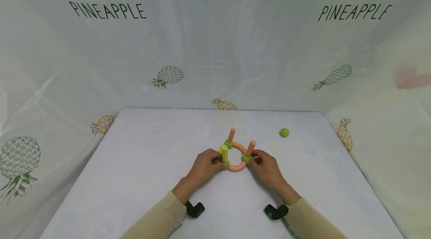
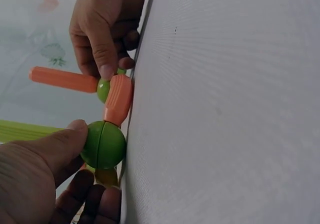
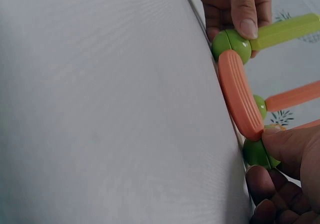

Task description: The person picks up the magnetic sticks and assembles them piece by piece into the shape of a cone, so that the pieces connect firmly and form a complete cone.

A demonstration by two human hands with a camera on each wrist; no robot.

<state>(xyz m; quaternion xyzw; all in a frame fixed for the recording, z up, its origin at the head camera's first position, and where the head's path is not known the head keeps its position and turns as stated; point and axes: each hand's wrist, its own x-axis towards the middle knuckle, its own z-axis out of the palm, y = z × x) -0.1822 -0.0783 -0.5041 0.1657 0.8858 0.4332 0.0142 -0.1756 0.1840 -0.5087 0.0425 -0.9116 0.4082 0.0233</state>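
On the white table lies a toy ring of curved orange rods point(image 1: 237, 168) joined by green balls, with a yellow piece point(image 1: 220, 149) at its left side. Straight rods stand up from the balls: a light green rod point(image 1: 225, 153) at the left, an orange rod point(image 1: 231, 135) at the back and another orange rod point(image 1: 250, 148) at the right. My left hand point(image 1: 206, 165) pinches the left green ball point(image 2: 103, 146) between thumb and fingers. Opposite it, my right hand point(image 1: 267, 168) grips the right green ball point(image 3: 256, 154), its thumb at the curved rod's end.
A loose green ball point(image 1: 284, 132) sits toward the back right of the table point(image 1: 151, 186). Behind the table's far edge hangs a pale cloth point(image 1: 235, 44) printed with pineapples. A black wrist device point(image 1: 194, 209) is by the left sleeve, another device point(image 1: 276, 212) by the right.
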